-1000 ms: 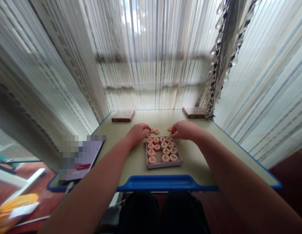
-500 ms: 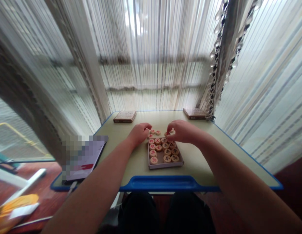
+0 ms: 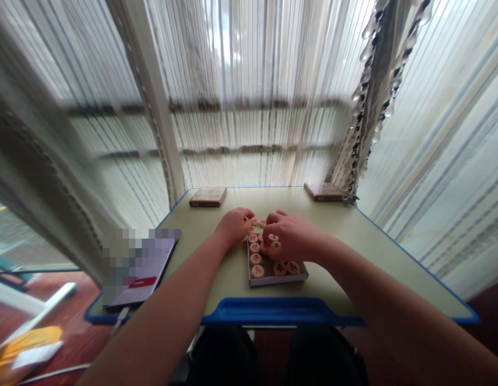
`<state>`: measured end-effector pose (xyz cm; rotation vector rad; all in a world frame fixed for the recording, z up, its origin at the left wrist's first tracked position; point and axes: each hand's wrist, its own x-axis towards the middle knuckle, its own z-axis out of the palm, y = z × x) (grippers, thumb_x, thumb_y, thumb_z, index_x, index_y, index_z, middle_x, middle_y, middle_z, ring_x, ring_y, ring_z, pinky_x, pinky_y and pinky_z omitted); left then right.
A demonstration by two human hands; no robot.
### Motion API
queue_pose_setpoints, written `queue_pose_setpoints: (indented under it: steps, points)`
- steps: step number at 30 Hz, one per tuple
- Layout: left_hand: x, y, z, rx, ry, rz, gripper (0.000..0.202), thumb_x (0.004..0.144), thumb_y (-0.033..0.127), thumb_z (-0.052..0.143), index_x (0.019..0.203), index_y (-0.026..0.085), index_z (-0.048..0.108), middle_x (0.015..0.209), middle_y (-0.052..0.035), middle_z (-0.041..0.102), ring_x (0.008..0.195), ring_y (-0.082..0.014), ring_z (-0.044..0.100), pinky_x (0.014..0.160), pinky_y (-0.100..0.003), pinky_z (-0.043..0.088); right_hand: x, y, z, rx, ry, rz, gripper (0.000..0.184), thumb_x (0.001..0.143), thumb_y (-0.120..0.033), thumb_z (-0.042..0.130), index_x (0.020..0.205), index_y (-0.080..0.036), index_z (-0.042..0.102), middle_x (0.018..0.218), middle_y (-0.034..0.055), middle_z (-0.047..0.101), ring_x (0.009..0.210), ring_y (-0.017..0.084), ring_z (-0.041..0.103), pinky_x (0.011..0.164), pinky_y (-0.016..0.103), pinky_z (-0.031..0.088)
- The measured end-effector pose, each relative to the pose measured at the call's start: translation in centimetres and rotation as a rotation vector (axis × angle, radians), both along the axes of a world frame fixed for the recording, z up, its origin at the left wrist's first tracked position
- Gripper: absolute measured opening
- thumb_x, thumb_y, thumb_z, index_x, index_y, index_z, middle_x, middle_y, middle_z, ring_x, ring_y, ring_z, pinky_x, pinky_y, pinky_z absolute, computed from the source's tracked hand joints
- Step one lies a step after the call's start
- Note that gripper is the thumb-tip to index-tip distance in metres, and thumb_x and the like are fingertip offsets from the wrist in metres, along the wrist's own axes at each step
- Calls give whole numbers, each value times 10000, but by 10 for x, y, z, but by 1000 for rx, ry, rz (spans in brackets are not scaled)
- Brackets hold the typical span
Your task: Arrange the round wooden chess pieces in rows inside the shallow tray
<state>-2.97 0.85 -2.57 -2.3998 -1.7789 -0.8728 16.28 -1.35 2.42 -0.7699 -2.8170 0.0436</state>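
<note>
A shallow open box (image 3: 279, 280) on the table holds round wooden Chinese chess pieces (image 3: 257, 272), marked in red on its left side and in black on its right. Over the middle of the box is my right hand (image 3: 292, 236), fingers curled downward among the pieces and covering several of them; whatever its fingertips grip is hidden. My left hand (image 3: 233, 225) rests by the box's far left corner. Its fingers are bent together beside loose red-marked pieces (image 3: 254, 221) lying just beyond the box, and I cannot make out what is between them.
Two flat brown boxes lie at the back, one at the left (image 3: 208, 196) and one at the right (image 3: 324, 191). A tablet (image 3: 146, 273) with a cable sits at the left edge. The blue-rimmed table has a blue tray (image 3: 273, 309) in front; curtains (image 3: 252, 134) hang behind.
My right hand has moved left and nearer, from the loose pieces behind the box to over its middle. My left hand stays by the red-marked pieces. The view has shifted slightly.
</note>
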Motion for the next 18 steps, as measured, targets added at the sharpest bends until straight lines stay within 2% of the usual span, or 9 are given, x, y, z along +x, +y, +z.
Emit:
queue_pose_setpoints:
  steps: [5,18]
  points:
    - [0,1,-1,10,8,-10,243,721,174,427,844,151,636,849,-57,646,795,-164,567,765,-282,441,0,1,-2,22,-14,-34,205,660,-338,579,800,-213,662,905,76,549,860,218,463,734,329,388]
    - [1,0,1,3,-1,15,279,718,176,425,877,148,652,869,-57,653,814,-163,573,796,-276,437,-3,5,-9,5,35,9,169,685,-350,582,743,-216,668,888,65,559,832,203,471,760,330,385]
